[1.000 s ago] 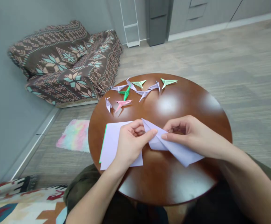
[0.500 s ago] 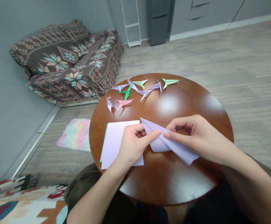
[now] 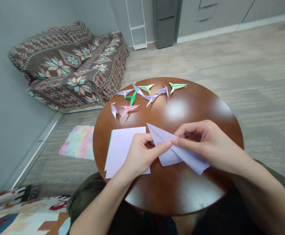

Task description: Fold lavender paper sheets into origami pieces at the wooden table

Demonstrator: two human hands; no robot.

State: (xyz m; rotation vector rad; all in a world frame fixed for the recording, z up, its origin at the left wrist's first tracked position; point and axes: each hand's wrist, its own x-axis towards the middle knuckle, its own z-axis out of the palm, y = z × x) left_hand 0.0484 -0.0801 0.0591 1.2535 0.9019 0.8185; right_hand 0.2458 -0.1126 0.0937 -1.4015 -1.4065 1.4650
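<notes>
- Round brown table (image 3: 211, 114), glossy, seen in the head view; grey plank floor (image 3: 267, 81) is shown around it, with a sofa (image 3: 71, 67) covered by a patterned throw and a pastel rug (image 3: 77, 142) to the left.
- Folded lilac sheet (image 3: 189, 159), one — held over the near half of the table, pointed corner directed up and left.
- Left hand (image 3: 142, 153) — sheet pinched beneath the thumb, other fingers curled and partly hidden behind it.
- Right hand (image 3: 203, 140): the sheet's upper edge is gripped between thumb and bent fingers; the two thumb tips are set close together.
- Paper stack (image 3: 119, 147), lilac over green, laid partly under the left hand.
- Folded paper figures (image 3: 129, 109), lilac, green and pink, grouped along the far left side.
</notes>
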